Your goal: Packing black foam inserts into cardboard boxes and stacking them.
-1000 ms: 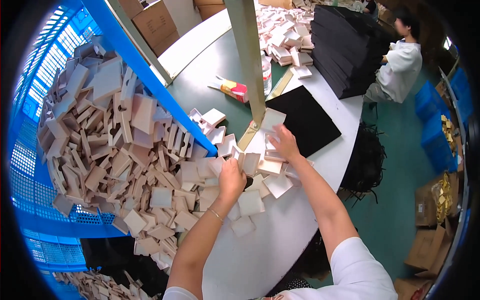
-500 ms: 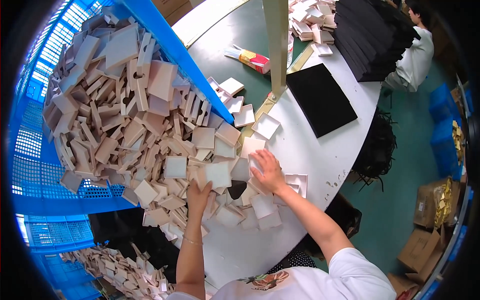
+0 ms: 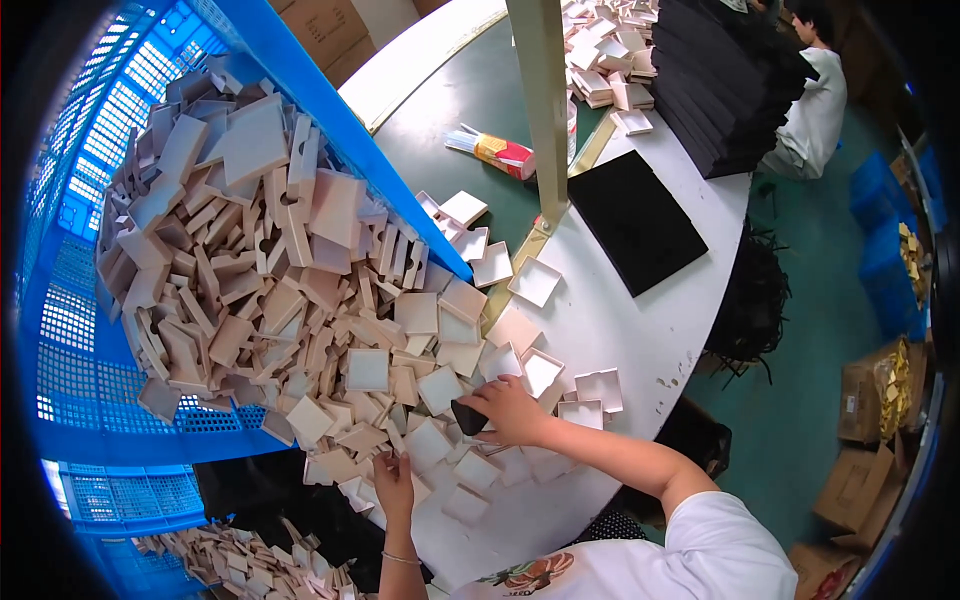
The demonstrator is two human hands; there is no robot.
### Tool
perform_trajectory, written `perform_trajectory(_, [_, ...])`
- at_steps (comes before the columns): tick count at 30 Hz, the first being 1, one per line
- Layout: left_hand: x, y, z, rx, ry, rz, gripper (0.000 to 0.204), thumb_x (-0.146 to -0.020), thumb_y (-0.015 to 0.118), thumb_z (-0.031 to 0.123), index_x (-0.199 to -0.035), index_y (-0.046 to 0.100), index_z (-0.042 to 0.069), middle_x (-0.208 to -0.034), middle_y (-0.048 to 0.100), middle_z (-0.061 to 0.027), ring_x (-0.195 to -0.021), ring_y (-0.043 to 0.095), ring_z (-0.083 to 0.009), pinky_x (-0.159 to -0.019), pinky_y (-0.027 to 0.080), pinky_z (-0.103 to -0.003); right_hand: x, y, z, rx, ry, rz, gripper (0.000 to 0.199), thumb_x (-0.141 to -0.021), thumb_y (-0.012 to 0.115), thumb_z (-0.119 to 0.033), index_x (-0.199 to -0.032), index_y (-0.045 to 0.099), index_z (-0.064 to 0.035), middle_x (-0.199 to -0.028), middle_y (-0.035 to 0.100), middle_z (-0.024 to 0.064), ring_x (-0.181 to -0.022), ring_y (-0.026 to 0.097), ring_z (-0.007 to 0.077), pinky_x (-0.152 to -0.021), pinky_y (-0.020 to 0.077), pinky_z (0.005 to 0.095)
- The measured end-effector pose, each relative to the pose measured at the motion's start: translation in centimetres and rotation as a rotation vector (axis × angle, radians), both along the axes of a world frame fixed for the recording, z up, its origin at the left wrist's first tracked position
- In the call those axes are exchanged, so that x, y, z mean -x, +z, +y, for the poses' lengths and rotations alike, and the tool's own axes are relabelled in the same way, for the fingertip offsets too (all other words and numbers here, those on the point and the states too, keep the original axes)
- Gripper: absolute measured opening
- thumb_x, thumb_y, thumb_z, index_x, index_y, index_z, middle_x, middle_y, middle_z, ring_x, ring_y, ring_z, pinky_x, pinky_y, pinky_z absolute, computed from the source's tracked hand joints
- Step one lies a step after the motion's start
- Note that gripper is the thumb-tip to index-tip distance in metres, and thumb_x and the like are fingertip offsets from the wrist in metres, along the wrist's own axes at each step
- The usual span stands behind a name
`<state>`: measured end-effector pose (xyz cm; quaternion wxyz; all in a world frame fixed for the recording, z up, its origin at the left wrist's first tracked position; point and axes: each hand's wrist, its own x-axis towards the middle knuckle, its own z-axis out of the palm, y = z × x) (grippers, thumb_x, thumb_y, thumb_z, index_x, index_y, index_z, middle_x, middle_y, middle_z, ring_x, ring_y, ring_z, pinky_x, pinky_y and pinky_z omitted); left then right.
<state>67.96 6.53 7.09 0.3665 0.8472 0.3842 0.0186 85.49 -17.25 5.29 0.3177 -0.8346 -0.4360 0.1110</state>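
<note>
My right hand (image 3: 512,412) reaches over the heap of pale boxes with its thumb and fingers closed on a small black piece (image 3: 467,417). Nearer to me on the left, my left hand (image 3: 394,482) is at the heap's near edge, its fingertips apart and beside the pale box parts, with nothing visible held. Shallow square box trays (image 3: 367,370) lie around both hands, some hollow side up. Just beyond my right hand stands a white-lined tray (image 3: 541,372). More open trays (image 3: 598,389) rest right of my right wrist.
A big blue crate (image 3: 365,150) tips its load of pale boxes (image 3: 260,240) onto the white table (image 3: 640,330). A metal post (image 3: 540,110) rises beyond. Black sheets (image 3: 637,222) lie on the right, near a tall black stack (image 3: 725,90). A person (image 3: 812,110) sits far right.
My right hand has moved left and nearer, onto the black piece that lay among the trays. My left hand has drawn back toward me from a pale tray. The view has shifted slightly.
</note>
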Motion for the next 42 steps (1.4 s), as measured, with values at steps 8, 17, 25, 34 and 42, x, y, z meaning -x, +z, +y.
perform_trajectory(8, [3.9, -1.2, 0.9, 0.059, -0.052, -0.091, 0.035, -0.092, 0.068, 0.017, -0.119, 0.054, 0.0, -0.101, 0.06, -0.0094, -0.072, 0.057, -0.0146, -0.063, 0.048, -0.027, -16.7, -1.4, -1.3, -0.78, -0.678, 0.628, 0.068, -0.074, 0.084, -0.026, -0.131, 0.052, -0.0081, -0.104, 0.067, 0.0111, -0.093, 0.066, 0.0196, -0.081, 0.0533, 0.0306])
perform_trajectory(17, [5.3, -1.0, 0.9, 0.017, -0.129, 0.006, 0.034, -0.088, 0.07, 0.012, -0.117, 0.057, 0.001, -0.101, 0.06, -0.0091, -0.074, 0.06, -0.0159, -0.063, 0.05, -0.027, -32.9, -8.0, 2.3, 0.494, -0.891, -0.392, 0.057, -0.087, 0.063, -0.022, -0.137, 0.046, -0.0011, -0.124, 0.053, 0.0206, -0.12, 0.051, 0.036, -0.095, 0.0465, 0.0464])
perform_trajectory(25, [10.7, -1.2, 4.3, 0.007, -0.173, 0.128, 0.033, -0.092, 0.065, 0.007, -0.123, 0.057, 0.001, -0.109, 0.062, -0.0039, -0.079, 0.055, -0.007, -0.055, 0.039, -0.016, -37.1, -5.4, 10.6, 0.111, -0.608, -0.133, 0.06, -0.091, 0.054, -0.041, -0.144, 0.045, -0.0154, -0.153, 0.035, 0.0175, -0.146, 0.025, 0.0348, -0.111, 0.0257, 0.0602])
perform_trajectory(34, [11.1, -0.7, 1.2, 0.083, -0.169, 0.114, 0.032, -0.093, 0.069, 0.015, -0.12, 0.058, 0.003, -0.1, 0.065, -0.0046, -0.076, 0.06, -0.0118, -0.058, 0.046, -0.022, -38.6, -5.3, 16.2, 0.36, -0.513, 0.086, 0.068, -0.072, 0.067, -0.06, -0.124, 0.064, -0.0161, -0.123, 0.063, 0.0112, -0.125, 0.05, 0.027, -0.101, 0.0343, 0.0511])
perform_trajectory(42, [9.9, -1.7, -0.4, 0.147, -0.201, 0.249, 0.031, -0.094, 0.067, 0.018, -0.12, 0.058, 0.005, -0.107, 0.064, -0.0087, -0.082, 0.062, -0.0151, -0.063, 0.051, -0.028, -36.2, -3.6, 14.0, 0.44, -0.466, 0.126, 0.036, -0.069, 0.069, -0.033, -0.1, 0.076, -0.016, -0.11, 0.07, 0.0092, -0.114, 0.056, 0.0277, -0.094, 0.0349, 0.0574])
